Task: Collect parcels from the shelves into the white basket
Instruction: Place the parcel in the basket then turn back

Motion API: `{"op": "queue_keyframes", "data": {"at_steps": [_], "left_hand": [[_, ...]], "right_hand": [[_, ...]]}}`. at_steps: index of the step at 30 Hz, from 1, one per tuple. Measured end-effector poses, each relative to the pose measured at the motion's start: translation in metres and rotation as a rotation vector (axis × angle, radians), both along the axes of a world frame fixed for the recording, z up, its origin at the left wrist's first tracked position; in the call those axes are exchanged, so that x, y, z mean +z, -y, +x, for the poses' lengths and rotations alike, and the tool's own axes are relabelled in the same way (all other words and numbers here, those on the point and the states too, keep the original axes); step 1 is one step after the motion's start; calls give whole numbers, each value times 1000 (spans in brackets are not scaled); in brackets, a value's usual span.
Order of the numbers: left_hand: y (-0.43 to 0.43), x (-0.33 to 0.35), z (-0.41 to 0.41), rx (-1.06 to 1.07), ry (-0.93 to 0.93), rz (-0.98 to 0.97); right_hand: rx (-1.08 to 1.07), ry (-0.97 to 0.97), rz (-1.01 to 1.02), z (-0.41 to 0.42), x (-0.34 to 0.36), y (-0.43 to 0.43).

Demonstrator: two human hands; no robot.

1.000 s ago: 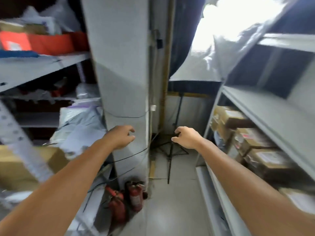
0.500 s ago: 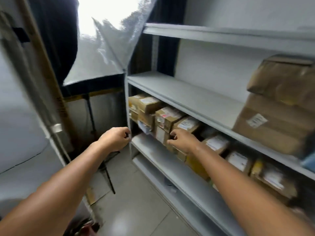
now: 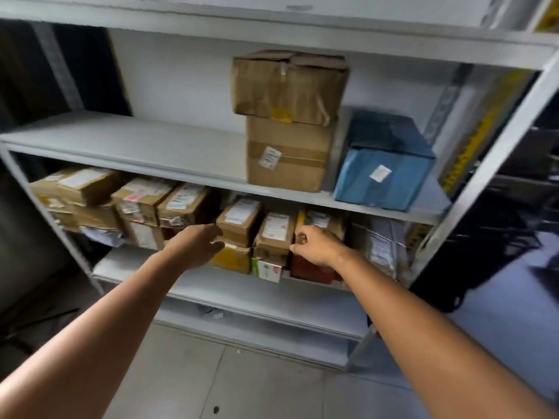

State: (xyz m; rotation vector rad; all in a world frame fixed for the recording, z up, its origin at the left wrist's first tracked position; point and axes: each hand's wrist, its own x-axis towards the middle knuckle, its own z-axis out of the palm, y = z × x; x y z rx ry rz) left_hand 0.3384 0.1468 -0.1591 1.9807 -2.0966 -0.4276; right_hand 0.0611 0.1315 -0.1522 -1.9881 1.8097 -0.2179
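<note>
A big grey shelf rack [image 3: 136, 140] fills the view, with grey floor tiles [image 3: 242, 382] at the bottom. Two stacked brown boxes [image 3: 287, 152] and a blue box [image 3: 384, 173] sit at the upper right. Small brown parcels [image 3: 239, 219] with white labels crowd the middle of the frame. Both hands have moved right along them. The left hand [image 3: 196, 243] is loosely curled and holds nothing. The right hand [image 3: 317, 246] curls against one parcel, but I cannot tell if it grips it.

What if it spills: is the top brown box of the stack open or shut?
Shut, it seems: the top box has its flaps folded down, meeting at a seam, though crumpled.
</note>
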Motion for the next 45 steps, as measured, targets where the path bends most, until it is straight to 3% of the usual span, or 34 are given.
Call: {"op": "queue_keyframes", "data": {"at_steps": [10, 19, 31, 35, 45], "left_hand": [[11, -41, -180, -161, 19, 68], [42, -95, -277, -209, -18, 99], [98, -153, -339, -263, -74, 79], [113, -161, -356, -249, -70, 66], [130, -175, -369, -107, -274, 2]], "right_hand": [[-175, 36, -3, -164, -54, -15], [-367, 84, -32, -242, -110, 7], [-534, 61, -126, -283, -181, 50], [-615, 166, -118, -291, -187, 59], [-684, 181, -63, -293, -203, 68]]}}
